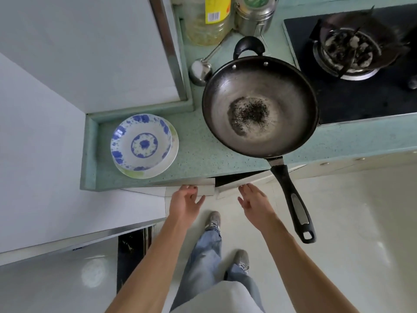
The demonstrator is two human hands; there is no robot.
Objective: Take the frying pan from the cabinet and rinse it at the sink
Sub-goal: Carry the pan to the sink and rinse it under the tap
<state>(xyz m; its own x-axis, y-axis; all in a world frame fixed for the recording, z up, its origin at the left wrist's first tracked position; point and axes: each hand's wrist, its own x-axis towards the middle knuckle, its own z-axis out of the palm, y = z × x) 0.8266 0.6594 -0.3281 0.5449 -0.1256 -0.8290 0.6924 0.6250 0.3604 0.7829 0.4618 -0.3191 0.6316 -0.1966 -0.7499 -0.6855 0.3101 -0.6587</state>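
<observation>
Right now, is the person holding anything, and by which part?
Nothing is held. The left hand and right hand are open at the cabinet doors; the frying pan rests untouched on the counter.

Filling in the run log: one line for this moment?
frying pan on counter | left hand, right hand empty, open at cabinet doors | doors ajar | not rinsed

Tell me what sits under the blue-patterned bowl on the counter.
The blue-patterned bowl rests on a pale plate with a greenish rim, only its edge showing. The plate's centre is covered.
</observation>
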